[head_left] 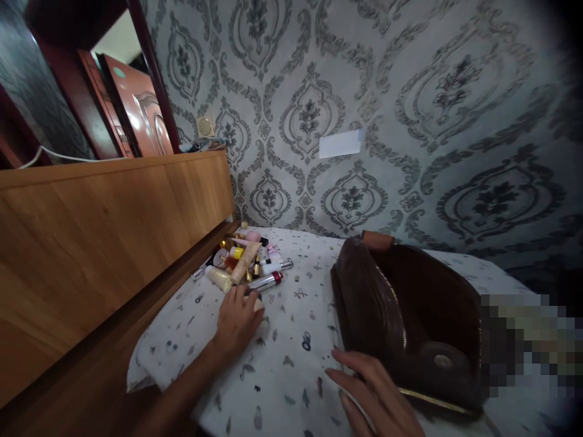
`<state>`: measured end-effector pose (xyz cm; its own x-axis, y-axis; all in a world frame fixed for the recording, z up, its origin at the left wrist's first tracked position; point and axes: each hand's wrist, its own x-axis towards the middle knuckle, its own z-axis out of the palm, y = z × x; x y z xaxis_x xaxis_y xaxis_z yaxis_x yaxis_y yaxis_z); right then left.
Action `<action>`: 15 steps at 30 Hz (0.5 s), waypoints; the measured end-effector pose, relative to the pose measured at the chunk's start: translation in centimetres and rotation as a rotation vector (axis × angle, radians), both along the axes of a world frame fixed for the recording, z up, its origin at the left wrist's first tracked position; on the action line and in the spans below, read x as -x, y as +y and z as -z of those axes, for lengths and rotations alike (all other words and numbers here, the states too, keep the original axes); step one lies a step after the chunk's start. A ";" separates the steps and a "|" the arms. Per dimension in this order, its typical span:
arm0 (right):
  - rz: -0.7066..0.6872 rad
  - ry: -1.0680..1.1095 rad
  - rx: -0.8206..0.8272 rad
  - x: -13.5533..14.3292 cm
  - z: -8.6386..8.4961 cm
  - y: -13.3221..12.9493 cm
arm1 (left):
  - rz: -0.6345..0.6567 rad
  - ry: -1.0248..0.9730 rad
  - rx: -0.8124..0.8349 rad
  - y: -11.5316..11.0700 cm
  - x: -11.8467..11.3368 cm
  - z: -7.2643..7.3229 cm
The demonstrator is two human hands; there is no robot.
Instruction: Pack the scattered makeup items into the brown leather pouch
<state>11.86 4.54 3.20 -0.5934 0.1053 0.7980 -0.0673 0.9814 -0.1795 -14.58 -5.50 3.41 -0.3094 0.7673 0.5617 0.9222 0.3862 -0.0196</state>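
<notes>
My left hand is closed over a small pale item, mostly hidden under the fingers, at the near edge of a pile of cosmetics. In that pile lie a cream tube, a beige tube, a silver tube with a red end and a yellow-capped bottle. My right hand has its fingers apart and holds nothing, close to the near left side of a dark brown bag. The bag's zipper is undone and its inside shows.
A white patterned sheet lies under everything. Along the left runs a wooden board. Behind stands a patterned wall with a white paper strip. At the far right a pixelated patch covers part of the view.
</notes>
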 end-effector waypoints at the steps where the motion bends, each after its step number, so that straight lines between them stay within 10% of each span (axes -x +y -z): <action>1: -0.001 -0.014 0.043 0.7 0.2 0.0 | -0.033 -0.071 0.014 -0.3 0.2 -0.3; 7: 0.056 -0.197 0.419 4.7 1.1 -0.7 | -0.127 -0.691 0.174 -2.2 1.6 -1.7; 15: -0.018 -0.350 0.818 7.4 1.2 -0.8 | 0.214 -1.339 -0.064 -2.6 4.0 0.9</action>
<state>4.51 3.75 2.00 -0.7961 0.5511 0.2500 0.1085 0.5365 -0.8369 -18.55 -8.09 2.50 -0.5207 0.8529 -0.0372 0.2614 0.2007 0.9441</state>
